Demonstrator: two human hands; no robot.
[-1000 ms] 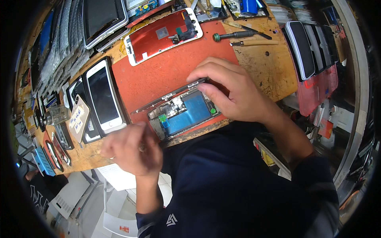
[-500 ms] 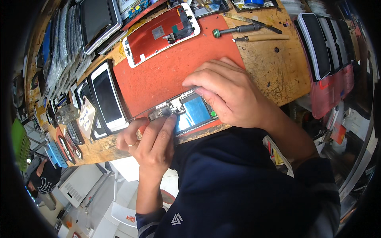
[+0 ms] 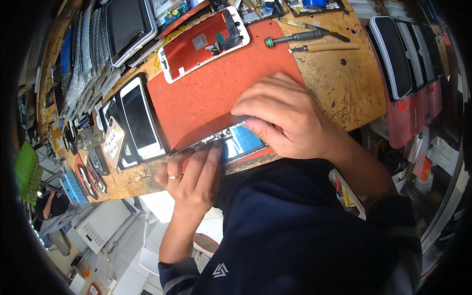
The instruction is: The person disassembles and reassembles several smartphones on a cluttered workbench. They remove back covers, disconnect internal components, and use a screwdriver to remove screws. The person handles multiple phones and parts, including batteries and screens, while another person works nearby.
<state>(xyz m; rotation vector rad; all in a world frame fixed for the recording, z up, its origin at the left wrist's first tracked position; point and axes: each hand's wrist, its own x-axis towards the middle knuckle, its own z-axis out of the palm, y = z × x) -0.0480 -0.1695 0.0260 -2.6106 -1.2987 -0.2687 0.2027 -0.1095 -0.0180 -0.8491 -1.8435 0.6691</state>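
An opened phone body (image 3: 242,143) lies at the near edge of the red mat (image 3: 196,105), tilted, with its shiny blue battery and small metal parts showing. My left hand (image 3: 194,179) is curled over its left end, fingertips pressing near the metal parts beside the battery. Thumb and fingers of my right hand (image 3: 287,115) pinch the phone's far edge toward its right end. My fingers cover both ends of the phone, and its left part is hardly visible. Farther back on the mat rests a detached white-framed screen (image 3: 204,45), its red back facing up.
A green-ended screwdriver (image 3: 295,37) and a wooden-handled tool (image 3: 324,47) lie at the back right. To the left stands a white phone (image 3: 139,117) in a dark tray. Stacked phones (image 3: 392,56) sit on the right, bubble-wrapped sleeves (image 3: 91,59) at the far left.
The phone has tilted, so its inside shows more narrowly. My left hand has shifted slightly along it, covering more of the left end. My right hand keeps its pinch.
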